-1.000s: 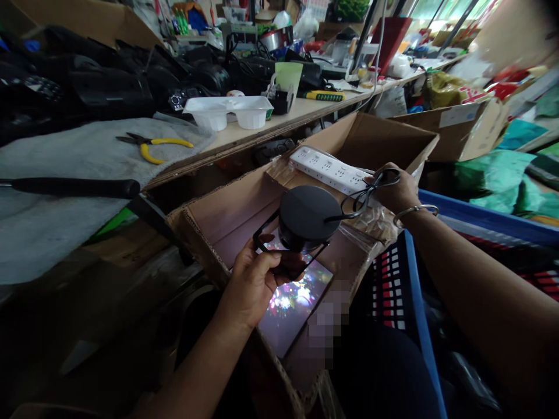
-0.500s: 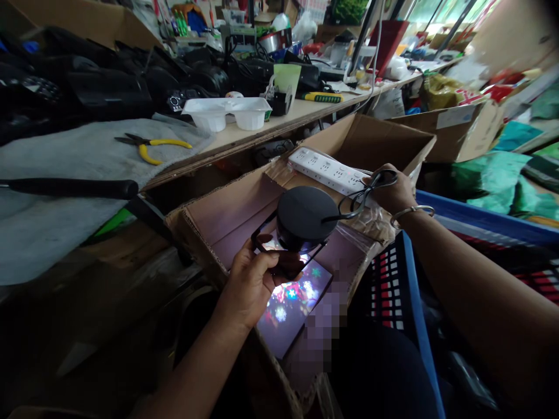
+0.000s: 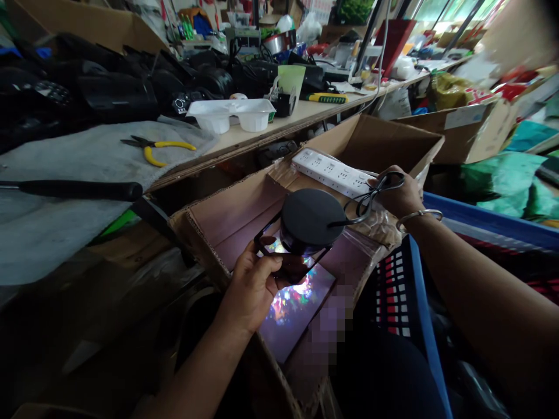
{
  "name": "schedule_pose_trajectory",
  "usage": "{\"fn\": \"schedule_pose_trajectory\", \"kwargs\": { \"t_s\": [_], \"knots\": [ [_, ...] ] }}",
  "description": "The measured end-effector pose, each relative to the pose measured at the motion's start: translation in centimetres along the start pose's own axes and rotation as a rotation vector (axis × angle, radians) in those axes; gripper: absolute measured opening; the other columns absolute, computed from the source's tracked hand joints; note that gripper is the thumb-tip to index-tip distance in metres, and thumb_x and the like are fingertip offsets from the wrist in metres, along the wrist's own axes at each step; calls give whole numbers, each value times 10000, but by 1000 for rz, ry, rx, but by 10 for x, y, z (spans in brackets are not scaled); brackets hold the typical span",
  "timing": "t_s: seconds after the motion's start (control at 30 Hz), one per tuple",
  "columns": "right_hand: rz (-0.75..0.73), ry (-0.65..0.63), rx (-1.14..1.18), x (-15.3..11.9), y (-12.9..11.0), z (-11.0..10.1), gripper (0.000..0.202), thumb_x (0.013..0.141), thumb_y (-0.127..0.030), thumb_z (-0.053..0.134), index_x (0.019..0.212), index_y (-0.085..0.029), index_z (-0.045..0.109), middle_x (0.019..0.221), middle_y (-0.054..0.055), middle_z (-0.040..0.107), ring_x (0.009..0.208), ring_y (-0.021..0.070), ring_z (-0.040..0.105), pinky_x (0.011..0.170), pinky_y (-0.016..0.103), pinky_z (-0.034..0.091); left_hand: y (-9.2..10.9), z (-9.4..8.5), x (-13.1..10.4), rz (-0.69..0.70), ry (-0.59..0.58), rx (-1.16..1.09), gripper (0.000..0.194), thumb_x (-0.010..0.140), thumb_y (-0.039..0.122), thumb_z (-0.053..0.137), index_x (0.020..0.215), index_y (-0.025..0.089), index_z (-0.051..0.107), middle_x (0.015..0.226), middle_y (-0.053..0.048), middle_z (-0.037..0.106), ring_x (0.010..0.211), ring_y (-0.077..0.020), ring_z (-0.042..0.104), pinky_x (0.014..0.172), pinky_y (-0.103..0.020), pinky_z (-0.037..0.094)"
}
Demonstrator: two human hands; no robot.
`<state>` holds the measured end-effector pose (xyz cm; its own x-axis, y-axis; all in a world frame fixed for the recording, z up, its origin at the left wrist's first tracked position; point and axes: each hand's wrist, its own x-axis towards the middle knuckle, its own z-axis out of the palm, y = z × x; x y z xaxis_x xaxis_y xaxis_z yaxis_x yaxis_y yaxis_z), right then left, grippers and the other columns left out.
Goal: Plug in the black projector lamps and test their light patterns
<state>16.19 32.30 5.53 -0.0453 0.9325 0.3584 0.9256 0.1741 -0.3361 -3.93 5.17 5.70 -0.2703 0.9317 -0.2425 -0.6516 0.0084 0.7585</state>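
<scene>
My left hand (image 3: 257,282) is closed round the black bracket of a round projector lamp (image 3: 312,218). The lamp faces down into an open cardboard box (image 3: 227,233) and throws blurred coloured light onto a pale sheet (image 3: 290,331) at its bottom. A bundled black cable (image 3: 364,201) runs from the lamp to my right hand (image 3: 399,195). That hand, with a bangle at the wrist, is closed on the cable at the near end of a white power strip (image 3: 332,171). Its fingertips are partly hidden, so I cannot tell if a plug is in them.
On the bench at left lie yellow-handled pliers (image 3: 159,148), a black-handled tool (image 3: 82,189) and a white plastic tray (image 3: 233,113). Behind them are several black lamp housings (image 3: 109,87). A blue plastic crate (image 3: 419,291) stands right of the box; another carton (image 3: 467,128) is beyond.
The light on the sheet has gone from sharp snowflake and star shapes to a blurred coloured cluster. The view has shifted slightly; both hands keep their places.
</scene>
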Motion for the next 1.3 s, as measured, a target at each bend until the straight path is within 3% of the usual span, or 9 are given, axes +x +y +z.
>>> {"fn": "schedule_pose_trajectory", "kwargs": {
  "t_s": [0.33, 0.53, 0.77, 1.0, 1.3],
  "knots": [
    [-33, 26, 16, 2, 5, 3, 142, 718, -300, 576, 817, -198, 581, 705, 46, 603, 670, 193, 551, 585, 285, 383, 0, 1, 0, -4, 6, -17, 176, 704, 106, 525, 871, 158, 514, 704, -42, 694, 662, -175, 661, 609, -307, 531],
    [10, 3, -6, 2, 4, 2, 164, 723, -333, 567, 843, -222, 573, 747, 53, 617, 700, 212, 564, 586, 292, 378, 1, 1, 0, -13, 13, 0, 235, 699, 112, 521, 921, 174, 477, 711, -50, 692, 684, -205, 670, 565, -301, 525],
    [13, -2, 25, 1, 2, 1, 90, 694, -249, 581, 771, -239, 534, 713, 20, 600, 710, 201, 561, 595, 278, 367, 2, 1, 0, -7, 11, 25, 234, 707, 134, 520, 921, 201, 455, 681, -10, 677, 713, -214, 673, 576, -286, 522],
    [20, 1, 31, 1, 0, -1, 97, 681, -257, 590, 746, -220, 527, 692, 27, 594, 689, 202, 556, 591, 280, 370, 0, 1, 2, -22, 5, 0, 288, 703, 126, 528, 974, 188, 454, 733, -52, 699, 710, -205, 677, 617, -322, 530],
    [-4, 24, 86, 1, 0, -3, 112, 654, -276, 609, 718, -208, 546, 681, 28, 585, 686, 205, 566, 613, 300, 413, 2, 2, 1, -25, 41, -3, 287, 658, 130, 557, 927, 184, 473, 698, -34, 687, 685, -226, 674, 587, -331, 524]
  ]
}}
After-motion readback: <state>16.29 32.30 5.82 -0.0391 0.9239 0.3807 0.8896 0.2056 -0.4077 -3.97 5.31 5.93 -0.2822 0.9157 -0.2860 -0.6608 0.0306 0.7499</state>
